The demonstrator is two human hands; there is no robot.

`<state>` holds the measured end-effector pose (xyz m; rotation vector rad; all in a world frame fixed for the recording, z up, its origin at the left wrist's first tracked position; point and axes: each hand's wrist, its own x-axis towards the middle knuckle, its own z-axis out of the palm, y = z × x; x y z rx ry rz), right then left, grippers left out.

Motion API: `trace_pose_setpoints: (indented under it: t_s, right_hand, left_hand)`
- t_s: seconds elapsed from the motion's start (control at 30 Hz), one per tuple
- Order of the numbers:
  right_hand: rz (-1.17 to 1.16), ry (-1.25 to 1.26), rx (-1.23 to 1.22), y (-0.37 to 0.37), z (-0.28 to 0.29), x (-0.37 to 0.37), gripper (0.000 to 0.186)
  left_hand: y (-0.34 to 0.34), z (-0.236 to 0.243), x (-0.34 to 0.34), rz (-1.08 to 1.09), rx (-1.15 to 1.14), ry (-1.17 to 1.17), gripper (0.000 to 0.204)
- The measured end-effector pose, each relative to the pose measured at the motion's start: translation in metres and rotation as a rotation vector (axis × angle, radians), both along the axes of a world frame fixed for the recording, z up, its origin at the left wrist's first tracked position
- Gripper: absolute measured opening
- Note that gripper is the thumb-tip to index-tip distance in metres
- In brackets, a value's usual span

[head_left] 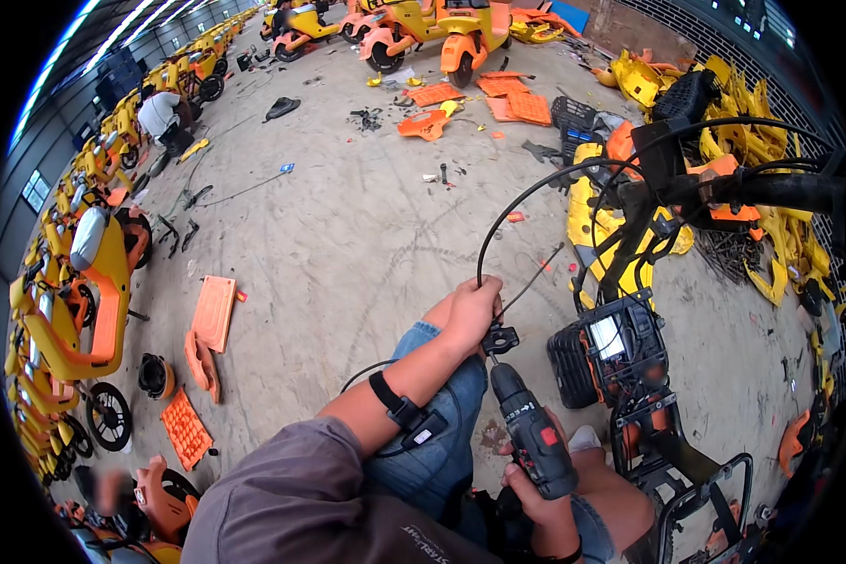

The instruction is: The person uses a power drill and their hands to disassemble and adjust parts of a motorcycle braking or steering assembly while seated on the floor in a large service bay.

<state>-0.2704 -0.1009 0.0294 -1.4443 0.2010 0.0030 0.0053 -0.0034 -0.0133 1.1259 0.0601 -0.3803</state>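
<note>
a: state the position of the left hand (pixel 473 305).
b: raised just beyond the knee of the blue jeans (pixel 442 395). its fingers are closed on a black cable (pixel 510 206), which arches up from the fist toward the handlebar (pixel 780 193) at right.
a: any part beside that hand?
b: a small black bracket (pixel 503 339), directly below the fingers. whether they grip it as well, i cannot tell.
a: and the right hand (pixel 538 500)?
b: fingers wrapped around a power drill (pixel 533 428), dark-bodied with a red patch. the drill points up and away from the body, its bit (pixel 493 359) reaching the bracket. whether the bit is seated in a screw cannot be determined.
a: adjacent equipment?
b: to the right, a stripped scooter frame (pixel 641 404) stands on the concrete floor (pixel 395 254). a yellow panel (pixel 587 211) lies beyond it.
a: remaining surroundings?
b: on the left, an orange panel (pixel 217 313) lies flat, near a row of yellow scooters (pixel 103 320). farther off, a co-worker (pixel 164 115) is bent low beside that row. at upper right, yellow and orange body parts (pixel 738 103) are heaped along the wall.
</note>
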Motion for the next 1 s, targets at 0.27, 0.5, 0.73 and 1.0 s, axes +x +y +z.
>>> trace_pose_setpoints:
  t_s: [0.27, 0.5, 0.73, 1.0]
  right_hand:
    - [-0.039, 0.008, 0.067, 0.008, 0.006, 0.002, 0.081]
    - [-0.091, -0.070, -0.181, 0.014, 0.002, 0.002, 0.067]
    - [-0.266, 0.146, 0.595, 0.019, 0.019, 0.005, 0.037]
    - [-0.165, 0.077, 0.559, 0.011, 0.009, 0.006, 0.047]
  left_hand:
    - [0.001, 0.004, 0.001, 0.020, 0.016, -0.024, 0.032]
    - [0.002, 0.000, 0.003, 0.066, 0.035, -0.034, 0.034]
    - [-0.001, -0.008, 0.000, 0.189, -0.063, -0.078, 0.037]
    - [-0.003, -0.006, 0.001, 0.179, -0.060, -0.067, 0.036]
